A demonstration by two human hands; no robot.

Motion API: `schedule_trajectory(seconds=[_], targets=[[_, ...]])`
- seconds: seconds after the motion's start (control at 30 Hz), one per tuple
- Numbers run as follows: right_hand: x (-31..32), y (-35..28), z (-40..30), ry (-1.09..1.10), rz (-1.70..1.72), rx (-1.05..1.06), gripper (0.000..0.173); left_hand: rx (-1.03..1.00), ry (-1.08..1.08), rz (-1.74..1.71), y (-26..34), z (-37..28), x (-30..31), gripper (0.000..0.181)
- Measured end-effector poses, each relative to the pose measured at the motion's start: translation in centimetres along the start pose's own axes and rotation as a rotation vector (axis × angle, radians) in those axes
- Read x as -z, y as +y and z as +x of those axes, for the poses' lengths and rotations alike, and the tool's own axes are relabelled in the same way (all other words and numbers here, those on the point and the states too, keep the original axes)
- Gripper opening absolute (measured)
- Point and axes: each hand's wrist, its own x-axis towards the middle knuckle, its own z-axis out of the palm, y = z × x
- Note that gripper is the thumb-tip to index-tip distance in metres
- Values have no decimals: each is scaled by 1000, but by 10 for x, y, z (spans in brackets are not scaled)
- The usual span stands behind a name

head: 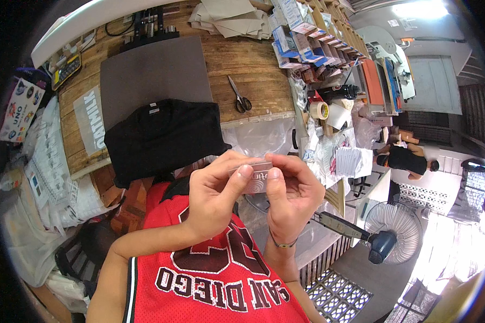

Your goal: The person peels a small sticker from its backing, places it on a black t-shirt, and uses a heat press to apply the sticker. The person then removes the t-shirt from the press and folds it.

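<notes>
A small clear transfer film piece [256, 185] with white print is pinched between both hands in front of my chest. My left hand [218, 189] grips one side of it with thumb and fingers, and my right hand [293, 189] holds the other side. Beyond the hands a folded black T-shirt [165, 137] lies on the near part of a dark grey flat pad [157, 72], its collar facing away from me. Scissors with black handles [239, 95] rest on the wooden table [250, 60] to the right of the pad.
A printed film sheet [87, 121] lies left of the pad. Paper sheets [234, 16] are piled at the back. Small boxes [299, 40], a tape roll [319, 110] and plastic bags stand at the right. A fan [392, 234] is at lower right; another person [406, 161] is farther off.
</notes>
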Motion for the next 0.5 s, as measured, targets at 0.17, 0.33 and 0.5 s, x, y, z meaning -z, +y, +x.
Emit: schedule_trajectory(seconds=[0.17, 0.33, 0.5], targets=[[-2, 1, -3, 23, 76, -51, 15, 90, 10, -23, 2, 0, -1, 25], [1, 6, -3, 28, -14, 7, 16, 92, 1, 14, 0, -2, 2, 23], [0, 7, -4, 91, 3, 10, 15, 88, 14, -33, -6, -2, 3, 18]])
